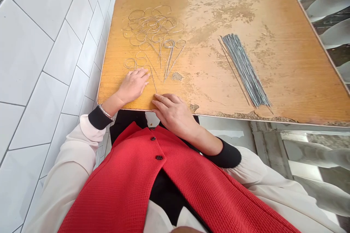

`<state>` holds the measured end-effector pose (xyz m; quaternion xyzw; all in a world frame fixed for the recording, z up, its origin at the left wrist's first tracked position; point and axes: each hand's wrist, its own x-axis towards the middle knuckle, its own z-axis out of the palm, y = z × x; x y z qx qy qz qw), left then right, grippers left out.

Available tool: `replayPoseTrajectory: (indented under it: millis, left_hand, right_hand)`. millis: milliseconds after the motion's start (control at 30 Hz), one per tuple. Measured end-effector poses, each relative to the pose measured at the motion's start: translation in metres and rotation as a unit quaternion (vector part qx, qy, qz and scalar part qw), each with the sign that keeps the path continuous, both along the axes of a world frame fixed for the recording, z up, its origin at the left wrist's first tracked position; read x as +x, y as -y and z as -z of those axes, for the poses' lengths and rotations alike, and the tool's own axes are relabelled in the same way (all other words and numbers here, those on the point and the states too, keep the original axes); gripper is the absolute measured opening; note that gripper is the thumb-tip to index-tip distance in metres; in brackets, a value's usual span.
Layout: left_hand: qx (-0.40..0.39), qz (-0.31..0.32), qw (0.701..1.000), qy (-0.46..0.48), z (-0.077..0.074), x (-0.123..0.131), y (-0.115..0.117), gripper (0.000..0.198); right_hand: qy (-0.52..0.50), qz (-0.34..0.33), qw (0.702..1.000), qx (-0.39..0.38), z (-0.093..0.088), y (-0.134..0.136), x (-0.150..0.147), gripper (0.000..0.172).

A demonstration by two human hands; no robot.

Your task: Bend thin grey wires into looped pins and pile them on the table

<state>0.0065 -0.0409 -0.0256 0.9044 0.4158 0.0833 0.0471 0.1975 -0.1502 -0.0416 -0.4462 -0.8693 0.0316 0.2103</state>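
Note:
A thin metal wire [153, 79] runs between my hands near the table's front edge, bent at its far end. My right hand [175, 112] is closed at the wire's near end, with thumb and fingers together. At the bent end my left hand [133, 85] lies low over the table, fingers drawn together on the wire; its fingertips are partly hidden. Just beyond the left hand are wire loops [129, 63]. Farther back lies a tangle of looped wires [153, 25], and several looped wires with straight tails [168, 56] lie beside it.
A bundle of straight grey wires [246, 71] lies on the right of the worn wooden table [207, 80], with a few loose strands alongside. A white tiled wall [54, 62] borders the left side. White balusters [325, 11] stand beyond the right edge.

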Motion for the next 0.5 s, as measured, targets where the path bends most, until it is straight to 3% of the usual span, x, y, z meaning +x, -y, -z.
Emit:
replayPoseTrajectory:
  millis: [333,500]
  left_hand:
    - [0.053,0.034,0.997,-0.05,0.002,-0.012,0.003,0.048]
    - [0.062,0.021,0.996,-0.055,0.006,-0.006,0.004,0.048]
  right_hand:
    - [0.001,-0.008,1.0,0.023,0.0,0.001,-0.001,0.031]
    - [0.003,-0.008,1.0,0.016,0.0,0.0,-0.004,0.03]
